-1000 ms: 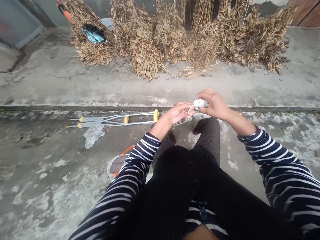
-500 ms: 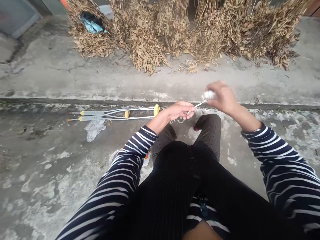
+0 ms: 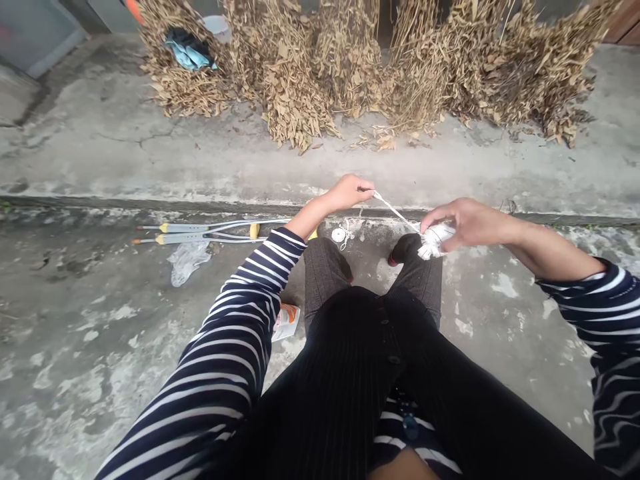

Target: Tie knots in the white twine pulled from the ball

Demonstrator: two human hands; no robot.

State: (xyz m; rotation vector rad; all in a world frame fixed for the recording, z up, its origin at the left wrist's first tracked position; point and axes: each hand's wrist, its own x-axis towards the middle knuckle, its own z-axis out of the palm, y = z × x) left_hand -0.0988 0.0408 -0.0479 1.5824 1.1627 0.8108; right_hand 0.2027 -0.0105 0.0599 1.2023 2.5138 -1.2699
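Note:
My right hand (image 3: 463, 223) grips a white ball of string (image 3: 434, 239) just above my right knee. A taut strand of the string (image 3: 395, 212) runs up and left from the ball to my left hand (image 3: 350, 190), which pinches its end. A small white crocheted piece (image 3: 341, 234) dangles on loose thread below my left hand, over the ground between my knees. I sit with both legs in dark trousers stretched forward, and my sleeves are striped navy and white.
A pair of metal crutches (image 3: 200, 232) with yellow pads lies on the concrete to my left, beside a crumpled clear plastic bag (image 3: 186, 260). An orange and white packet (image 3: 286, 321) rests by my left thigh. Bundles of dried plants (image 3: 350, 67) line the raised step ahead.
My hands have pulled apart. The left hand rose up and away with the strand, and the right hand dropped to the right knee with the ball, drawing the string taut.

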